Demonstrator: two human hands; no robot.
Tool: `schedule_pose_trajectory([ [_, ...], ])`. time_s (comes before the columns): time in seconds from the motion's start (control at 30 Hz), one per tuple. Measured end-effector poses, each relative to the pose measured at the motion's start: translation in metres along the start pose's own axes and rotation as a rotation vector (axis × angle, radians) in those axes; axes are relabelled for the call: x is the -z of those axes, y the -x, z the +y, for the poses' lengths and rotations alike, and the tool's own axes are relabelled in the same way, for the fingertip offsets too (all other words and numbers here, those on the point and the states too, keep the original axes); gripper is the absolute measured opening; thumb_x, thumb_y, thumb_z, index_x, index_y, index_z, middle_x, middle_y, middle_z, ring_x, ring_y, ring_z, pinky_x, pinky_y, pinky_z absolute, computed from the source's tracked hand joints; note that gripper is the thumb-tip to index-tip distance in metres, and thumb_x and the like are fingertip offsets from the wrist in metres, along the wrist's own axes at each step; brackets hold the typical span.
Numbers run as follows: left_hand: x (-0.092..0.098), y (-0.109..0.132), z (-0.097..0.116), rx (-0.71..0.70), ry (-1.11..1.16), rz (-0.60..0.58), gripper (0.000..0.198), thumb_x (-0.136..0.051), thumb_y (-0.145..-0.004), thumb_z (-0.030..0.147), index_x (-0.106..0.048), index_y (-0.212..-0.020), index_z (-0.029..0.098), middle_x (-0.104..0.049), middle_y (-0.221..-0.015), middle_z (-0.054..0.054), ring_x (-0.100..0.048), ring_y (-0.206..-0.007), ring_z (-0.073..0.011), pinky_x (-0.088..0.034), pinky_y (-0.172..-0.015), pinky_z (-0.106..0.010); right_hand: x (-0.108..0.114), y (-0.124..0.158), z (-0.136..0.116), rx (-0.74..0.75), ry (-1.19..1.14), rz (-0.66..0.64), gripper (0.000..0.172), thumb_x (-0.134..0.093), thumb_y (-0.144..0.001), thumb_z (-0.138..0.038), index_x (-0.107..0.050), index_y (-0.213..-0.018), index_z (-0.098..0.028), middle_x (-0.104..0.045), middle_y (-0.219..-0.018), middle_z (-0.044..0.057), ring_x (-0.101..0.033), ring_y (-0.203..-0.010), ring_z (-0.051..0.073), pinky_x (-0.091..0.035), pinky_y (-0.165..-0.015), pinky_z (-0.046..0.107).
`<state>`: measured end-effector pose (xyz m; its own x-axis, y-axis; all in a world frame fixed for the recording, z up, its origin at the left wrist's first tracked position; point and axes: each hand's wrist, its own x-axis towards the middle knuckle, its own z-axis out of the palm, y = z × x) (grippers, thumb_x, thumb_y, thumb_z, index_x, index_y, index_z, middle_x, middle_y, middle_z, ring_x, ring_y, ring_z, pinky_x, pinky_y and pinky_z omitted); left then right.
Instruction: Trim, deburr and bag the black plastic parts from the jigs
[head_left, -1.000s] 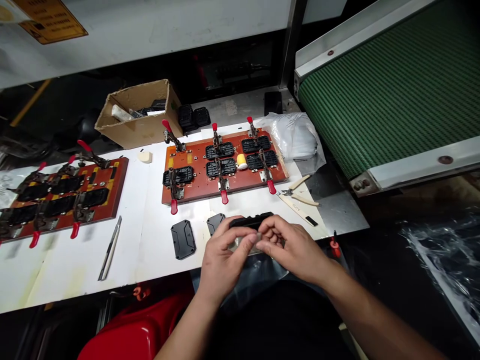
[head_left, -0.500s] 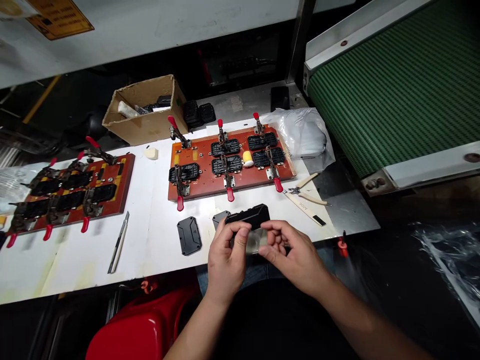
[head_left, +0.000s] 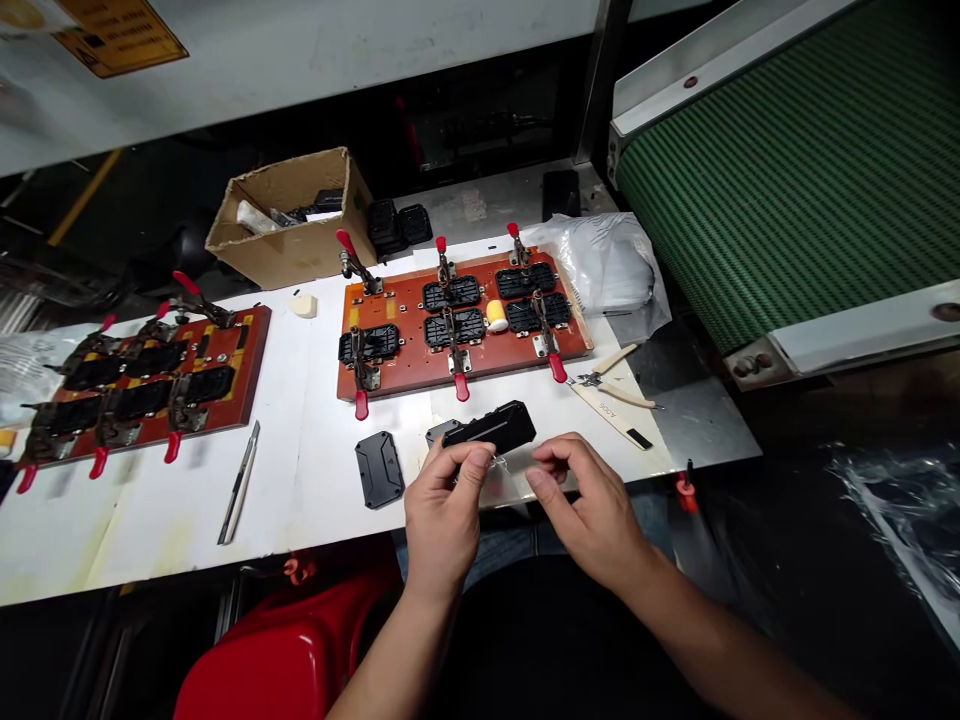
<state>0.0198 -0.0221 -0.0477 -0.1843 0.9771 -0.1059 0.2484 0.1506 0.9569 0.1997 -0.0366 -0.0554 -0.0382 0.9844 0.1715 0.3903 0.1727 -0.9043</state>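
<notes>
Here in the lower middle of the frame, my left hand grips a black plastic cover, thumb and forefinger pinched at its near edge, holding it above the white-covered table. It's tilted, seen nearly edge-on, its long axis climbing from lower left to upper right, the free end pointing up and right. A wisp of clear film sits just by my left fingertips; its edges are hard to make out. My right hand is just beside, thumb and forefinger parted, the other fingers curled and partly hidden. Behind my left hand, a second cover is mostly blocked from sight; a third cover lies whole to its left. The red stool is cut off at the bottom.
</notes>
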Motion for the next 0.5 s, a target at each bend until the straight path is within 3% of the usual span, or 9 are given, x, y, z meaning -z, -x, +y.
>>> schedule_pose_trajectory([
  [0.07, -0.001, 0.001, 0.0, -0.03, -0.036, -0.034, 0.017, -0.069, -0.099, 0.041, -0.082, -0.098, 0.03, -0.079, -0.096, 0.002, -0.069, -0.097, -0.0204, -0.038, -0.119, -0.047, 0.001, -0.001, -0.001, -0.006, 0.011, -0.009, 0.02, -0.062, -0.105, -0.031, -0.066, -0.123, -0.024, -0.065, -0.104, 0.003, -0.063, -0.092, 0.016, -0.051, -0.083, 0.031],
  [0.13, -0.003, 0.003, 0.001, -0.082, -0.061, -0.071, 0.017, -0.066, -0.102, 0.037, -0.082, -0.103, 0.031, -0.079, -0.103, 0.0, -0.069, -0.105, -0.0203, -0.043, -0.116, -0.043, 0.001, -0.004, -0.003, -0.053, -0.022, -0.055, 0.024, -0.061, -0.106, -0.035, -0.071, -0.124, -0.025, -0.069, -0.103, 0.003, -0.065, -0.089, 0.016, -0.052, -0.08, 0.03],
  [0.23, -0.007, 0.006, 0.001, -0.198, -0.062, -0.109, 0.018, -0.064, -0.103, 0.031, -0.081, -0.11, 0.031, -0.074, -0.115, -0.002, -0.066, -0.117, -0.02, -0.051, -0.106, -0.035, 0.0, -0.009, -0.004, -0.223, -0.185, -0.132, 0.021, -0.065, -0.103, -0.041, -0.076, -0.111, -0.025, -0.072, -0.094, 0.001, -0.065, -0.079, 0.015, -0.051, -0.071, 0.028],
  [0.37, -0.008, 0.007, -0.001, -0.313, -0.136, -0.129, 0.021, -0.065, -0.103, 0.024, -0.079, -0.116, 0.031, -0.069, -0.126, -0.004, -0.061, -0.131, -0.0207, -0.051, -0.11, -0.034, 0.0, -0.011, -0.004, -0.449, -0.51, -0.219, 0.023, -0.069, -0.098, -0.044, -0.074, -0.092, -0.023, -0.068, -0.076, -0.002, -0.057, -0.063, 0.011, -0.046, -0.059, 0.024],
  [0.43, -0.003, 0.009, 0.002, -0.382, -0.216, -0.047, 0.028, -0.07, -0.099, 0.022, -0.076, -0.125, 0.031, -0.065, -0.135, -0.006, -0.06, -0.132, -0.0225, -0.049, -0.113, -0.037, 0.001, -0.009, -0.001, -0.492, -0.556, -0.186, 0.025, -0.07, -0.097, -0.045, -0.073, -0.088, -0.021, -0.068, -0.073, -0.003, -0.054, -0.059, 0.01, -0.045, -0.058, 0.023],
  [0.5, 0.008, 0.014, 0.01, -0.511, -0.306, 0.13, 0.043, -0.078, -0.092, 0.018, -0.072, -0.133, 0.032, -0.062, -0.137, -0.007, -0.059, -0.132, -0.0258, -0.047, -0.115, -0.043, 0.001, -0.008, 0.001, -0.505, -0.517, -0.074, 0.026, -0.071, -0.095, -0.044, -0.073, -0.087, -0.02, -0.069, -0.073, -0.002, -0.055, -0.06, 0.01, -0.045, -0.059, 0.023],
])
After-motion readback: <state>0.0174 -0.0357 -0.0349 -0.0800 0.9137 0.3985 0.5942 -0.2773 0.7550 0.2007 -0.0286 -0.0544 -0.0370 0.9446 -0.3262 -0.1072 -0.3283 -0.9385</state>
